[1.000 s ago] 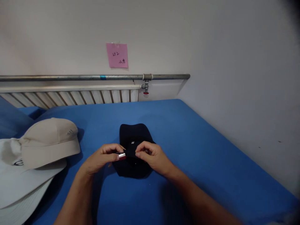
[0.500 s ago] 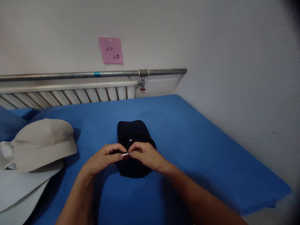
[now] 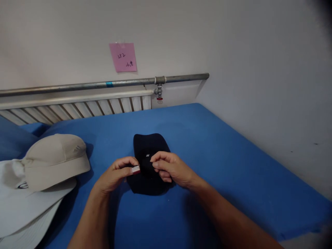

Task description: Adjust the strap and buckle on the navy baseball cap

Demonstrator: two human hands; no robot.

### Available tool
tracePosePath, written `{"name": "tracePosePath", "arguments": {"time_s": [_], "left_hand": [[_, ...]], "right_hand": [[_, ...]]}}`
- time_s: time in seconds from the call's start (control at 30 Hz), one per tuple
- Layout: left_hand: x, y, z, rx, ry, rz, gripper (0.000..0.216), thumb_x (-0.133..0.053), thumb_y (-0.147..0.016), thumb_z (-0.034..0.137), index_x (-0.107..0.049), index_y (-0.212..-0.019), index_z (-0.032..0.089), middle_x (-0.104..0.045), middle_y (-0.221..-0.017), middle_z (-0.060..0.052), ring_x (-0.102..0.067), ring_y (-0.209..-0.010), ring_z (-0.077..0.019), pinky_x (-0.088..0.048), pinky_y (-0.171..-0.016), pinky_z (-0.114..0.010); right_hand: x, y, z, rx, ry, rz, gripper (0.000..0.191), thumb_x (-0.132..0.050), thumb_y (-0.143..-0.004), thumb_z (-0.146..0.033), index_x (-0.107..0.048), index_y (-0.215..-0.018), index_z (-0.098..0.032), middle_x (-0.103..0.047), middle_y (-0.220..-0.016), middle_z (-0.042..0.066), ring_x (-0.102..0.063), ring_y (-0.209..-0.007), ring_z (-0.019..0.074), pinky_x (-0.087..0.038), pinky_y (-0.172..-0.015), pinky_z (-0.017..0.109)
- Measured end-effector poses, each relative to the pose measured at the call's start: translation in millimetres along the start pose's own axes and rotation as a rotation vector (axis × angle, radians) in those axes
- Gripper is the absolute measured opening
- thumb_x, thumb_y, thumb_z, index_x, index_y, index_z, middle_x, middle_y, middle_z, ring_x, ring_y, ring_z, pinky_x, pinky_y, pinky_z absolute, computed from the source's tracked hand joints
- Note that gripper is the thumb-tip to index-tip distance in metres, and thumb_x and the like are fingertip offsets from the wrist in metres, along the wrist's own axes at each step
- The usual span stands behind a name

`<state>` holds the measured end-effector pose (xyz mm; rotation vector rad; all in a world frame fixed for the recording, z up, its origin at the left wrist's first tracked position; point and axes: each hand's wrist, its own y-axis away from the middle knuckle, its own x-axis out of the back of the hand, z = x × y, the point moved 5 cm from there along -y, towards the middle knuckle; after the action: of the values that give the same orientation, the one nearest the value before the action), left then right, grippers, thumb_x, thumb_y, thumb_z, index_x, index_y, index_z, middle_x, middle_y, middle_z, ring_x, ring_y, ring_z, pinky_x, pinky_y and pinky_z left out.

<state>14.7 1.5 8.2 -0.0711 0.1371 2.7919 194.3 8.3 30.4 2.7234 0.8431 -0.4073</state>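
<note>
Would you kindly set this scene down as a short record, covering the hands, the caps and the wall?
left hand: holding a small silver-and-red item at its fingertips
right hand: thumb and forefinger close together above the dark cap; anything held is too small to tell
dark cap: on the blue surface
beige cap: overlapping pale brims
pink note: on the wall, above a metal pipe

A wall radiator and pipe show an indoor room.
</note>
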Motion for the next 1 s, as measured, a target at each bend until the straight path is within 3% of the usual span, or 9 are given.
{"name": "tracePosePath", "arguments": {"time_s": [0.17,1.0], "left_hand": [[-4,-1,2,-0.03,0.074,-0.056,0.013,-0.076,-0.069,0.027,-0.07,-0.07,0.016,-0.058,-0.075,-0.002,-0.046,-0.065,-0.0103,-0.035,-0.059,-0.021],[-8,-8,-3,-0.026,0.132,-0.06,0.022,-0.079,-0.064,0.035,-0.07,-0.066,0.015,-0.056,-0.066,0.0,-0.043,-0.054,-0.0076,-0.031,-0.048,-0.019]], "right_hand": [[-4,0,4,-0.041,0.047,-0.022,0.009,-0.064,-0.072,-0.021,-0.06,-0.077,-0.016,-0.044,-0.055,-0.008,-0.03,-0.038,0.0004,-0.024,-0.035,0.014],[-3,-5,14,-0.106,0.04,-0.083,0.006,-0.062,-0.073,-0.02,-0.06,-0.077,-0.016,-0.043,-0.054,-0.008,-0.031,-0.039,0.0012,-0.023,-0.034,0.014]]}}
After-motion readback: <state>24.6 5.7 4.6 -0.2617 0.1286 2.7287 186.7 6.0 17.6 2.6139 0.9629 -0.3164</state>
